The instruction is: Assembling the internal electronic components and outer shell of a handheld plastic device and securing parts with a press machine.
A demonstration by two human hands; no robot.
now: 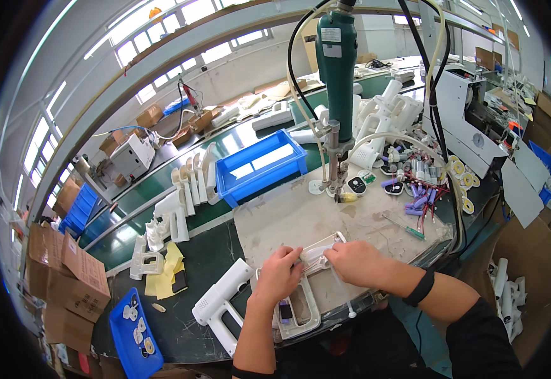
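A white gun-shaped plastic housing half (316,292) lies open side up on a worn beige mat (301,218) in front of me. My left hand (279,273) presses on the housing's upper left part. My right hand (357,262) pinches a small white piece at the housing's top edge, fingertips meeting the left hand's. A small dark part sits inside the housing's grip near my left wrist. A green electric screwdriver (337,76) hangs upright above the mat, its tip just over the surface.
A closed white gun-shaped casing (222,304) lies left of the housing. A blue bin (260,165) stands beyond the mat; more white casings stand along the green conveyor (162,183). Small purple and white parts and tape rolls (458,174) lie right. A blue tray (133,331) sits lower left.
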